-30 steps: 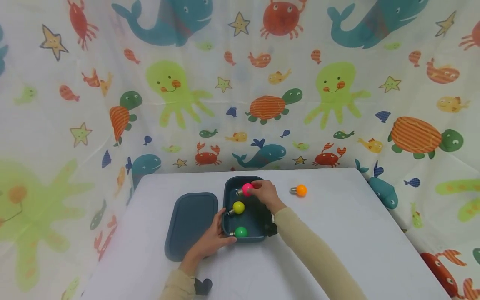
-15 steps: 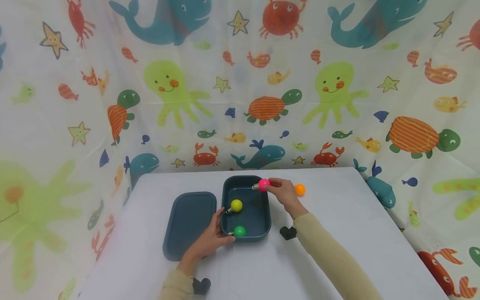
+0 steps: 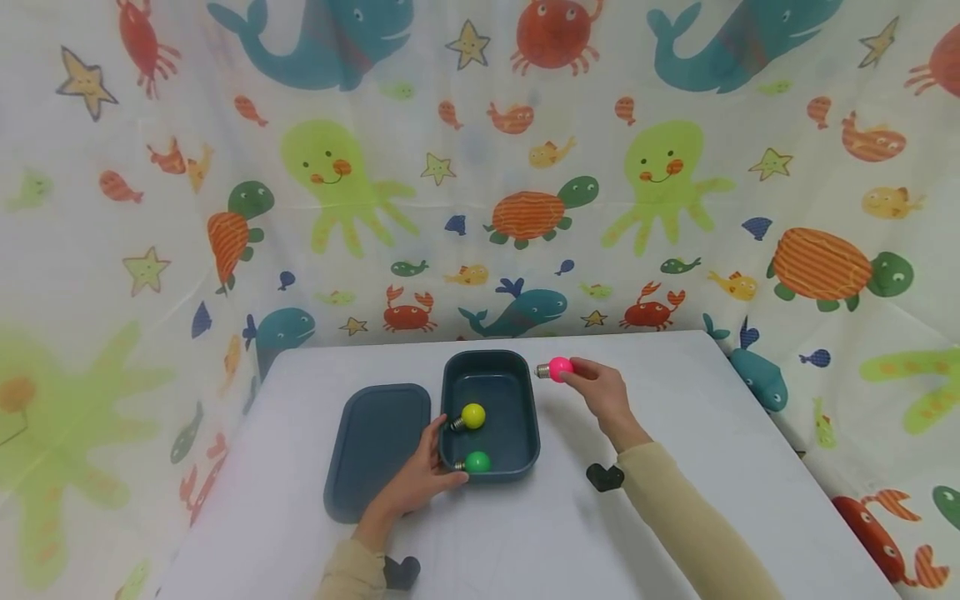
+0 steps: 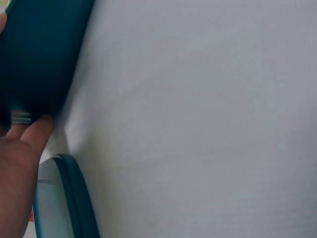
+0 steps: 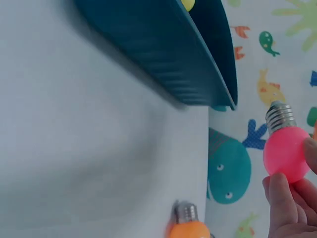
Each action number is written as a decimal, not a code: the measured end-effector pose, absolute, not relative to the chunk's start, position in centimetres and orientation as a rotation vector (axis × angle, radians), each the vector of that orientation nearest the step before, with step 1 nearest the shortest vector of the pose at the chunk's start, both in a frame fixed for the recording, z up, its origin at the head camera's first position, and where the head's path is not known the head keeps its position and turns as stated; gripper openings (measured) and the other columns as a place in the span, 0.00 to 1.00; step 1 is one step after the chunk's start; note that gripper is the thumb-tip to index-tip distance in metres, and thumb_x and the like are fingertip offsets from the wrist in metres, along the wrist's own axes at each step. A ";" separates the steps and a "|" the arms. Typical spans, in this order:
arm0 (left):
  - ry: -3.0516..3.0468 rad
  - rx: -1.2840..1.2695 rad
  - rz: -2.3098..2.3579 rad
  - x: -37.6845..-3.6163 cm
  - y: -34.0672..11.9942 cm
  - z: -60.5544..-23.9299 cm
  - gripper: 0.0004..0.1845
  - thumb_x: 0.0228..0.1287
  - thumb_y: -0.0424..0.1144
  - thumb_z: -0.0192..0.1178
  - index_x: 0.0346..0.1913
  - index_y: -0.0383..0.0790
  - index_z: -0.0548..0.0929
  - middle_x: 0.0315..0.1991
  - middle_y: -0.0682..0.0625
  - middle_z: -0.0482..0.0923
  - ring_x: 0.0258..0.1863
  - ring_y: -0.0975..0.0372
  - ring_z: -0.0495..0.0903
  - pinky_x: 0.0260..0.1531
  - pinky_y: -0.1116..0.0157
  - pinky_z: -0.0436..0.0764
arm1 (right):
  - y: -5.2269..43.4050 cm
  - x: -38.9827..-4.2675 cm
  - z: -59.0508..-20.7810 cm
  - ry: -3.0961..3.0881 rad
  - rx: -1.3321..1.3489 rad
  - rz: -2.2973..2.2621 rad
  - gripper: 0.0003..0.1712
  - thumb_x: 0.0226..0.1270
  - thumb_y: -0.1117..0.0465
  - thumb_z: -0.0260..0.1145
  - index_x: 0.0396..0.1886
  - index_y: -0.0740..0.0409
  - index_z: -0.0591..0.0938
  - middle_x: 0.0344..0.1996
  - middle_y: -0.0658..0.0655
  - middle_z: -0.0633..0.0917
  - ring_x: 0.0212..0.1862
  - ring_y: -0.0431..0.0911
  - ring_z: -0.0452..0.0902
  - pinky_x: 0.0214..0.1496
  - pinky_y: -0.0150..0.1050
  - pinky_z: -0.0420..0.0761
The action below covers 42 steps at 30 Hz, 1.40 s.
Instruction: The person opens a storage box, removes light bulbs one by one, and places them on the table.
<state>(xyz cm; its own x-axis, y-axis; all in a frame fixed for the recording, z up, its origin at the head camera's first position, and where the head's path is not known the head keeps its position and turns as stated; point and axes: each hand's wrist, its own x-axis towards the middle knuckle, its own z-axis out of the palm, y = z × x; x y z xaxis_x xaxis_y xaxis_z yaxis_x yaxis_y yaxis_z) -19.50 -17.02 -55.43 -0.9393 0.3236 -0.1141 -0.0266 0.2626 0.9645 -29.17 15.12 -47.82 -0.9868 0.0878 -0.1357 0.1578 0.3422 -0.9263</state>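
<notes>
A pink light bulb is pinched by the globe in my right hand, just right of the dark blue box. Its metal screw base points left in the head view. Inside the box lie a yellow light bulb by the left wall and a green light bulb at the near end. My left hand grips the box at its near left corner, thumb on the near rim. An orange light bulb rests on the table in the right wrist view; my right hand hides it in the head view.
The box's flat blue lid lies on the white table, left of the box. Behind the table hangs a curtain printed with sea animals.
My right hand has lifted the pink light bulb out of the box and carried it right, past the right rim. My left hand stays on the box.
</notes>
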 end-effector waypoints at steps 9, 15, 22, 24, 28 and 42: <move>2.254 0.247 1.726 -19.4 -17.0 -55.5 0.57 0.58 0.42 0.72 0.77 0.50 0.39 0.78 0.38 0.36 0.76 0.46 0.47 0.68 0.50 0.60 | 17.9 -28.6 -47.4 2.495 0.290 -1.781 0.36 0.67 0.47 0.67 0.70 0.56 0.71 0.64 0.61 0.74 0.65 0.56 0.66 0.67 0.54 0.70; 2.257 0.253 1.729 -19.4 -17.0 -55.4 0.57 0.58 0.42 0.72 0.77 0.50 0.39 0.78 0.37 0.35 0.76 0.46 0.47 0.68 0.50 0.60 | 19.6 -28.6 -47.9 2.503 0.364 -1.746 0.35 0.68 0.48 0.66 0.71 0.56 0.70 0.66 0.62 0.73 0.66 0.57 0.65 0.68 0.53 0.69; 2.276 0.281 1.722 -19.4 -17.2 -55.5 0.56 0.58 0.41 0.71 0.77 0.47 0.38 0.77 0.34 0.36 0.75 0.42 0.48 0.67 0.47 0.60 | 20.7 -28.8 -49.9 2.496 0.499 -1.669 0.35 0.70 0.48 0.64 0.71 0.57 0.68 0.67 0.64 0.71 0.67 0.58 0.64 0.67 0.52 0.70; 2.276 0.281 1.723 -19.4 -17.1 -55.5 0.56 0.59 0.41 0.71 0.77 0.47 0.39 0.77 0.34 0.36 0.75 0.42 0.48 0.67 0.47 0.60 | 20.9 -28.9 -50.6 2.486 0.526 -1.649 0.35 0.70 0.49 0.64 0.71 0.58 0.69 0.66 0.64 0.72 0.66 0.58 0.64 0.67 0.51 0.71; 2.260 0.270 1.729 -19.4 -17.1 -55.5 0.56 0.59 0.41 0.71 0.77 0.49 0.39 0.78 0.36 0.35 0.75 0.44 0.47 0.68 0.48 0.60 | 21.0 -28.9 -51.6 2.478 0.547 -1.626 0.34 0.70 0.50 0.64 0.70 0.60 0.69 0.64 0.65 0.72 0.64 0.59 0.66 0.67 0.51 0.71; 2.258 0.273 1.727 -19.3 -17.0 -55.5 0.56 0.58 0.42 0.71 0.77 0.50 0.38 0.78 0.36 0.34 0.75 0.44 0.46 0.68 0.48 0.59 | 20.9 -29.4 -53.5 2.457 0.601 -1.625 0.31 0.71 0.53 0.62 0.70 0.61 0.69 0.64 0.66 0.72 0.63 0.59 0.67 0.67 0.51 0.71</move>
<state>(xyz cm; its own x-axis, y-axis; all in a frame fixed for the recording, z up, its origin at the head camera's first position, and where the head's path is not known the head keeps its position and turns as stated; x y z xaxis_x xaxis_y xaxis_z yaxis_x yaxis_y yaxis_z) -19.25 -17.01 -55.52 -0.9417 0.3182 -0.1095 -0.0223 0.2656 0.9638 -29.41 20.93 -53.48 -0.9113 0.2520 -0.3255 0.3981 0.3388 -0.8525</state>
